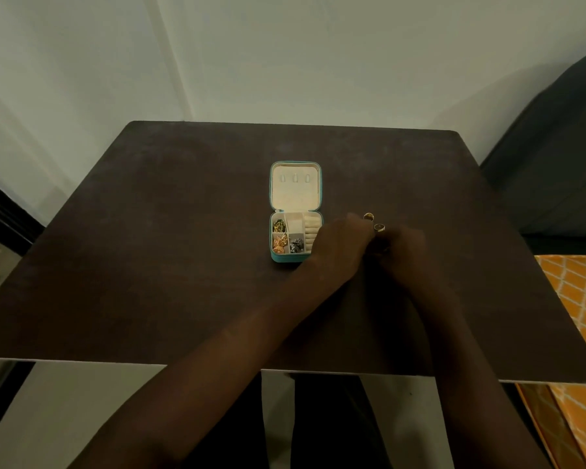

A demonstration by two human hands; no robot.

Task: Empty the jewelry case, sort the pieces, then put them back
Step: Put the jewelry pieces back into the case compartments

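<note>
My grips (pixel 372 247) meet, fingers hidden; I cannot tell what they pinch.
Open jewelry case (pixel 295 236) just left; two rings (pixel 374 222) beyond, mid-tabletop (pixel 149 248).

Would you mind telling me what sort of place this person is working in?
Probably a room in a home rather than a workshop: a plain dark table stands against a pale wall, an orange patterned fabric lies at the right, and a small teal jewelry case sits open on the table.
</note>
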